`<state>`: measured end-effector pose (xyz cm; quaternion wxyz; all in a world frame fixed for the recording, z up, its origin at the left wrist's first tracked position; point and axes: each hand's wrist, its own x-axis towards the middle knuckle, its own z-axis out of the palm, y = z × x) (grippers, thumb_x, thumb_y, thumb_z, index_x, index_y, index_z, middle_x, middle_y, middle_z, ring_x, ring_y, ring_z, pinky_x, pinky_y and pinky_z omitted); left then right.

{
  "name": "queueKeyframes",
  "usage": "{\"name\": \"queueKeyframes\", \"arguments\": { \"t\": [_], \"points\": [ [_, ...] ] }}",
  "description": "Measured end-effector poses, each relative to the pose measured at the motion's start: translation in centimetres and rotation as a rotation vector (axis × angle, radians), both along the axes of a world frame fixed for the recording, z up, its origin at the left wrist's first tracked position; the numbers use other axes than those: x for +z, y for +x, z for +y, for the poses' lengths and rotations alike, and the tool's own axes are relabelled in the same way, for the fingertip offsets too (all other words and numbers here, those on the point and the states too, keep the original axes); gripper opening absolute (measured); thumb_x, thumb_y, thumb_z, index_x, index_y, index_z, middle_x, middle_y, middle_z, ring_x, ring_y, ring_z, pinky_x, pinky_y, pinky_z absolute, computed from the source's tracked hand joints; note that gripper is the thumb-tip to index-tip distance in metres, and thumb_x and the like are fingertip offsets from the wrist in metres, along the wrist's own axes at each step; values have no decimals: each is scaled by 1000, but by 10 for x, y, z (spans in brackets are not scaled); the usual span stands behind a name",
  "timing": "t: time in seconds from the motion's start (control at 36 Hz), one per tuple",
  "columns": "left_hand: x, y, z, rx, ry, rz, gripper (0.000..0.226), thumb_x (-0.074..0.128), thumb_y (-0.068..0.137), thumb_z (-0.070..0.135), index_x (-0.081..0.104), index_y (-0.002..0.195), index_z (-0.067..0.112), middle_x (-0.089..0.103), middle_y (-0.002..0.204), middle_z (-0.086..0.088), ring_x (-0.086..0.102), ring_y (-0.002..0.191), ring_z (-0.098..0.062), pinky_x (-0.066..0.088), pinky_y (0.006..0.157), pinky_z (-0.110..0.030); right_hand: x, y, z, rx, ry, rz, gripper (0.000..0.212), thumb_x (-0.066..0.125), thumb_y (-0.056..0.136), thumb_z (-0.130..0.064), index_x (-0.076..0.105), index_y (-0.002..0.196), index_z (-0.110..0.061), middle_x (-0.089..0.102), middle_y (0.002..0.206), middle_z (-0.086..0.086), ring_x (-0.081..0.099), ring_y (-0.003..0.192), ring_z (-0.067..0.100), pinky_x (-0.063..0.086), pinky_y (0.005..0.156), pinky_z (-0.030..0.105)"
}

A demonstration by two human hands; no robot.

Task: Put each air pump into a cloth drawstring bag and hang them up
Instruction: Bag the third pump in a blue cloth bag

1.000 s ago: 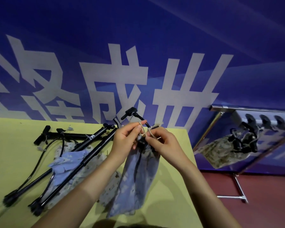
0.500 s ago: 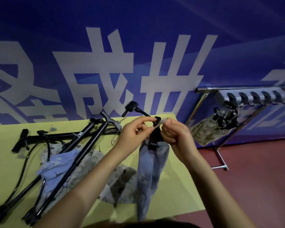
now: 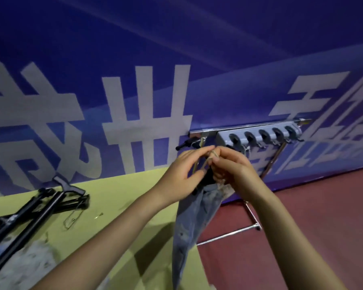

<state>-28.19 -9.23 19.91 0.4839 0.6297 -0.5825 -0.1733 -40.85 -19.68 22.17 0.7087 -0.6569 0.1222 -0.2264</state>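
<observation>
1. Both hands are raised in front of the hook rack (image 3: 260, 136), between the table (image 3: 122, 197) and the red floor (image 3: 323, 206).
2. Left hand (image 3: 180, 176): thumb and forefinger pressed together on the pale drawstring (image 3: 204, 163), other fingers loosely curled below.
3. Right hand (image 3: 233, 166): fingers curled, pinching the same drawstring near its top; the two hands touch at the fingertips.
4. The blue cloth bag (image 3: 194, 222) hangs straight down from the cord. It looks long and narrow, so presumably a pump is inside. A black part (image 3: 208, 176) shows at the neck, between the hands.
5. Two more pumps (image 3: 36, 212) lie on the table at left, not bagged, with a pale patterned bag (image 3: 23, 264) beside them.
6. The rack's row of black hooks sits just behind the hands. I cannot tell which hook is free.
7. Risks, as I judge them:
   - The cord is thin and held only at the fingertips. A slip would drop the bag past the table edge onto the floor.
   - The neck does not look fully drawn, so the pump could slide out when tilted.
   - The loop is small and the hands hide the hook, so a missed catch is likely.
   - The rack stands on a light frame (image 3: 228, 234). A tug could shift it.
</observation>
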Motion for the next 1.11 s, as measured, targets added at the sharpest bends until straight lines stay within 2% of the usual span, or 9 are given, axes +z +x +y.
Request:
{"name": "queueKeyframes", "arguments": {
  "t": [0.19, 0.33, 0.53, 0.64, 0.75, 0.83, 0.94, 1.03, 1.11],
  "points": [
    [-16, -46, -123, -15, -55, -251, 34, 50, 83, 32, 62, 107, 11, 58, 106, 5, 47, 105, -11, 34, 93, -14, -12, -61, -111, 89, 50, -6, 11, 49, 84, -8, 50, 79, 1, 45, 52, -6, 29, 45, 7, 33, 45, 16],
    [-46, -56, -176, -20, 24, -429, 28, 48, 86, 28, 61, 108, 17, 60, 115, 2, 51, 114, -17, 43, 92, -43, -23, -95, -166, 11, -110, 161, 13, 55, 83, -15, 58, 73, -8, 42, 58, 5, 34, 51, 13, 30, 48, 20],
    [-55, -55, -223, -107, 106, -756, 30, 42, 85, 28, 60, 107, 18, 64, 119, 0, 52, 123, -17, 25, 107, -33, -29, -119, -220, 9, -426, 508, 19, 62, 91, -15, 59, 72, -13, 40, 51, -11, 35, 50, 7, 27, 49, 22],
    [-60, -67, -250, -134, 113, -635, 32, 39, 90, 30, 60, 110, 17, 59, 125, 3, 42, 132, -12, 32, 109, -37, -33, -125, -240, -86, -548, 556, 31, 62, 91, -16, 50, 63, -21, 39, 51, -10, 36, 49, 5, 29, 49, 21],
    [-58, -85, -282, -171, 166, -304, 16, 55, 95, 17, 65, 107, 14, 58, 127, 8, 39, 132, -6, 28, 109, -23, -45, -138, -267, -160, -338, 462, 22, 58, 95, -13, 58, 75, -3, 44, 63, 8, 41, 57, 14, 35, 56, 24],
    [-57, -94, -299, -193, 242, -182, 16, 58, 94, 19, 67, 107, 17, 61, 109, 17, 55, 110, -3, 41, 95, -23, -54, -145, -285, -194, -233, 391, 19, 57, 95, -8, 59, 84, 8, 52, 67, 15, 50, 59, 18, 41, 60, 24],
    [-57, -103, -316, -212, 316, -11, 14, 54, 96, 15, 65, 104, 13, 61, 84, 17, 55, 76, 6, 42, 72, -16, -67, -149, -304, -254, -170, 347, 16, 56, 95, -5, 59, 79, -5, 52, 65, 15, 50, 57, 16, 42, 59, 21],
    [-58, -107, -328, -203, 372, 73, 20, 47, 98, 15, 66, 104, 13, 67, 94, 8, 63, 91, -8, 48, 84, -25, -82, -149, -315, -328, -107, 328, 17, 56, 95, -5, 59, 78, -7, 48, 62, 10, 47, 53, 10, 41, 54, 15],
    [-64, -105, -348, -128, 458, 61, 21, 43, 98, 20, 63, 94, 17, 64, 85, 8, 59, 81, -28, 48, 78, -40, -97, -143, -332, -368, -109, 352, 17, 58, 95, -10, 60, 78, -11, 48, 61, 2, 46, 54, 9, 40, 56, 19]
  ]
}}
